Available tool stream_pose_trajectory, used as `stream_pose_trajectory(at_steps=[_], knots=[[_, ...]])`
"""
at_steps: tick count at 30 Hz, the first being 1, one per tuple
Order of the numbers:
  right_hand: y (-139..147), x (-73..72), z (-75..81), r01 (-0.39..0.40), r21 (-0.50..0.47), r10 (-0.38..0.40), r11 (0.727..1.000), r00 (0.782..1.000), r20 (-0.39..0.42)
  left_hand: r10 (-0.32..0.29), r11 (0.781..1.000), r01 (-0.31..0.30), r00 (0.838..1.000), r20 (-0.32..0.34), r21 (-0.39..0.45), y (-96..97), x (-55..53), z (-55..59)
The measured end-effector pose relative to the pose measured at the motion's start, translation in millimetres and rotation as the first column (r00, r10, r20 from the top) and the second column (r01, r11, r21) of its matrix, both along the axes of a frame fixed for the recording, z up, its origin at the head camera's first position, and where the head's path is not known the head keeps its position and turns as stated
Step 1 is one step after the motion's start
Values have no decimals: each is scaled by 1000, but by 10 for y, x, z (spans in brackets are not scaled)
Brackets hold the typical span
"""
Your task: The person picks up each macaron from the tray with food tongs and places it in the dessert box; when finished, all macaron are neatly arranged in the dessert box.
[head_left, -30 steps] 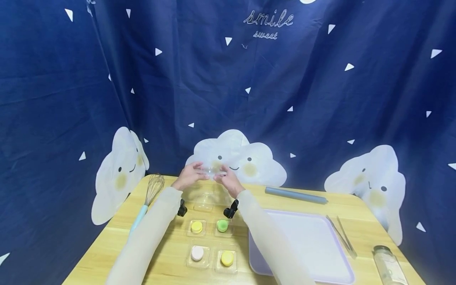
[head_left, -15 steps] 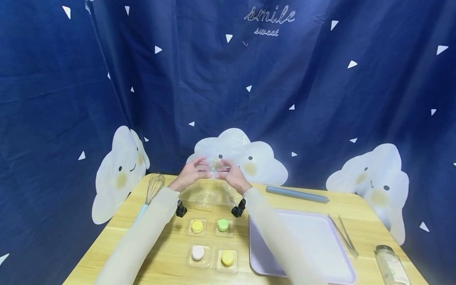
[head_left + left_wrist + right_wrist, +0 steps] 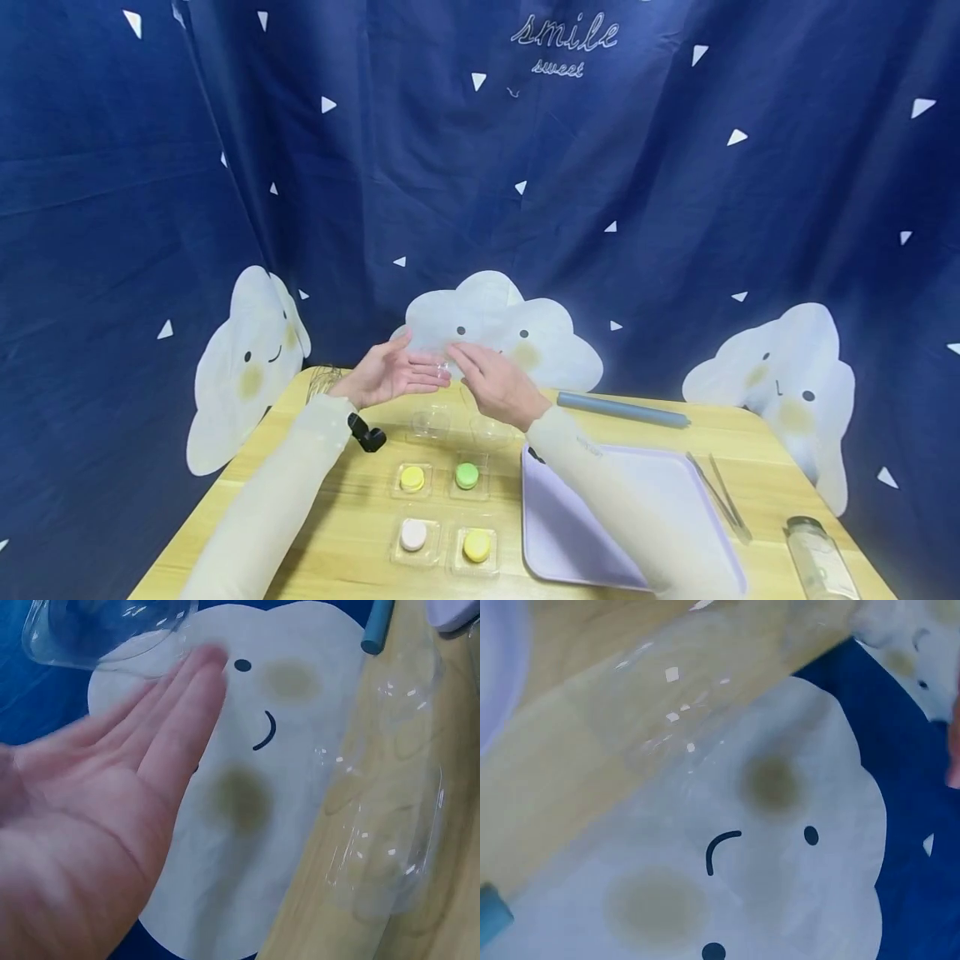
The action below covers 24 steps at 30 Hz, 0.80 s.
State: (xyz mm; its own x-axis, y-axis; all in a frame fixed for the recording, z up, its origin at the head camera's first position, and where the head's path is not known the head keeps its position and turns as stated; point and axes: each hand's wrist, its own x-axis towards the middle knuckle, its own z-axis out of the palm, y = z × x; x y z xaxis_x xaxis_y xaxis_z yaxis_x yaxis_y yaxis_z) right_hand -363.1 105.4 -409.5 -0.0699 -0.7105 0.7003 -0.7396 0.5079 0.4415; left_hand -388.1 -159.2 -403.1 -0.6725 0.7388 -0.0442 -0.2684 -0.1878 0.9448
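Observation:
My left hand [image 3: 393, 377] is raised past the table's far edge, palm turned up, fingers straight and thumb apart. In the left wrist view a clear plastic box [image 3: 112, 634] hangs in the air beside its fingertips; whether they touch cannot be told. Facing it from the right, my right hand [image 3: 498, 387] shows its back, fingers together and fairly straight, with its thumb and palm side hidden. What holds the box up is unclear. Nearer to me, a yellow macaron [image 3: 412, 478], a green macaron [image 3: 467, 476], a pale macaron [image 3: 413, 535] and another yellow macaron [image 3: 477, 546] sit in clear boxes.
More clear plastic packaging [image 3: 431, 422] stands on the wooden table below my hands. A whisk [image 3: 324, 380] lies at left, partly behind my arm. On the right are a blue-grey rolling pin [image 3: 622, 409], a lilac tray [image 3: 555, 533], tongs [image 3: 723, 496] and a jar [image 3: 821, 558].
Both hands had fingers curved around the clear box. My left hand has since moved left and turned palm up with straightened fingers; my right hand has rolled to show its back.

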Motion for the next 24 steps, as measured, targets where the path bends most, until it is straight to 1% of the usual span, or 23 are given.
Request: stream_pose_trajectory(at_steps=[2, 5, 7, 10, 12, 14, 15, 16, 17, 18, 19, 20, 21, 22, 24], knots=[[-6, 34, -24, -35, 39, 37, 999, 999, -37, -44, 999, 44, 999, 0, -25, -24, 16, -16], [-30, 69, -51, -65, 54, 69, 996, 995, -72, -77, 996, 77, 997, 0, -52, -38, 42, -42], [-45, 81, -70, -71, 48, 75, 996, 993, -89, -90, 994, 89, 996, -6, -56, -42, 55, -60], [-59, 91, -93, -62, 34, 65, 998, 993, -95, -83, 996, 81, 996, -27, -45, -43, 72, -78], [-67, 102, -97, -40, 25, 42, 999, 996, -79, -60, 998, 59, 997, -49, -36, -45, 80, -84], [-80, 120, -88, -21, 11, 22, 1000, 999, -27, -10, 1000, 8, 997, -72, -27, -50, 88, -86], [-89, 133, -77, -17, 1, 17, 1000, 1000, 15, 23, 999, -26, 996, -89, -27, -54, 90, -85], [-101, 150, -62, -12, -13, 13, 1000, 998, 69, 58, 997, -63, 991, -123, -38, -58, 91, -83], [-114, 170, -42, -6, -34, 10, 999, 991, 136, 96, 993, -106, 982, -161, -56, -59, 93, -78], [-129, 191, -18, -5, -63, 19, 998, 975, 221, 134, 985, -154, 969, -209, -82, -60, 96, -71], [-144, 215, 5, 0, -98, 31, 995, 949, 314, 164, 972, -203, 947, -277, -120, -59, 102, -62], [-160, 238, 28, 9, -137, 49, 990, 911, 410, 185, 956, -248, 923, -336, -155, -54, 108, -52], [-175, 264, 49, 26, -180, 70, 983, 858, 508, 195, 940, -287, 897, -397, -186, -47, 118, -42], [-189, 290, 67, 52, -223, 95, 973, 796, 598, 200, 924, -321, 869, -453, -208, -40, 128, -37], [-214, 328, 82, 111, -299, 156, 948, 656, 739, 206, 902, -369, 824, -528, -224, -23, 163, -33]])
